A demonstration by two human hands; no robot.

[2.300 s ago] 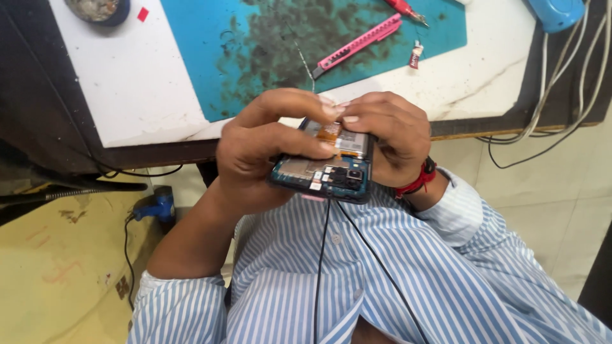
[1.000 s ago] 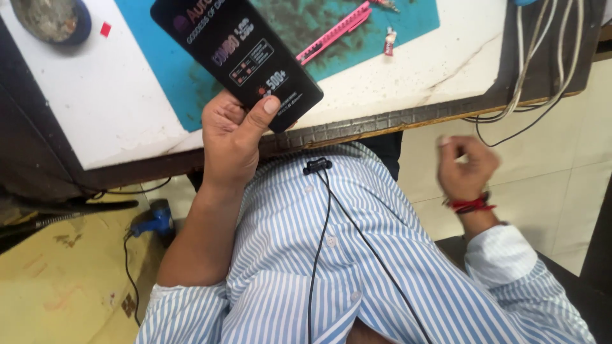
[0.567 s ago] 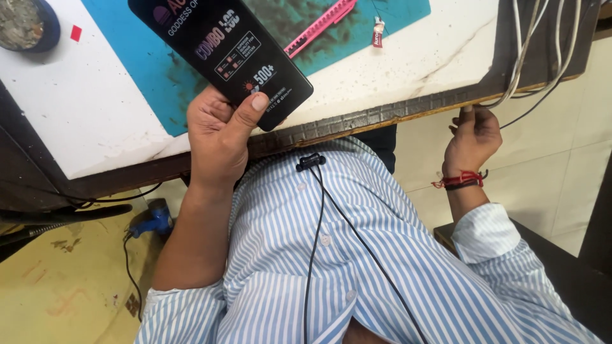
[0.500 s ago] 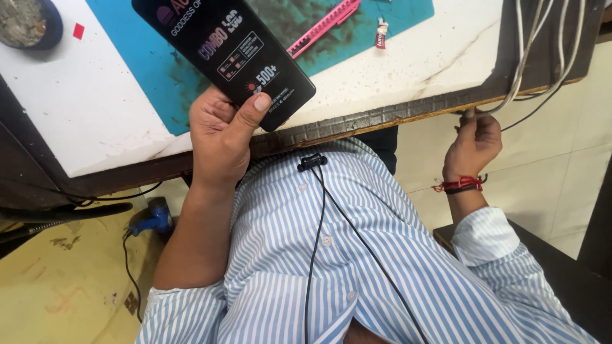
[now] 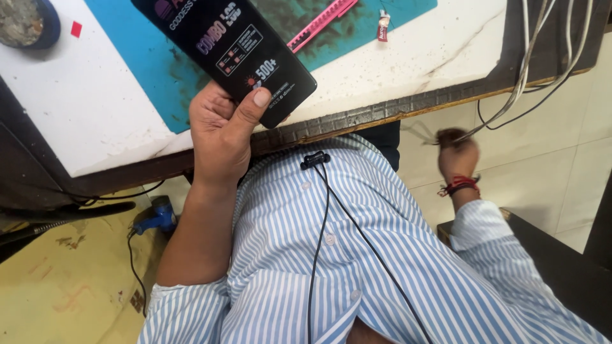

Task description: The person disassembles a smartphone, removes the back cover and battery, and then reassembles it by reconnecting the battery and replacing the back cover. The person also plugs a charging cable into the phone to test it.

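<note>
My left hand holds a black phone with a printed film on its screen, thumb pressed on its lower right corner, above the near edge of the white table. Off the table's right side, my right hand, with a red thread band at the wrist, is blurred and closed around dangling cables, some white and some black, that hang over the table edge.
A stained blue work mat covers the table, with a pink tool and a small tube on it. A round dish sits at far left. A black clip-on wire runs down my striped shirt.
The phone, earlier gripped open-backed in both hands, is now screen-up in my left hand alone. My right hand swung right and down to the hanging cables.
</note>
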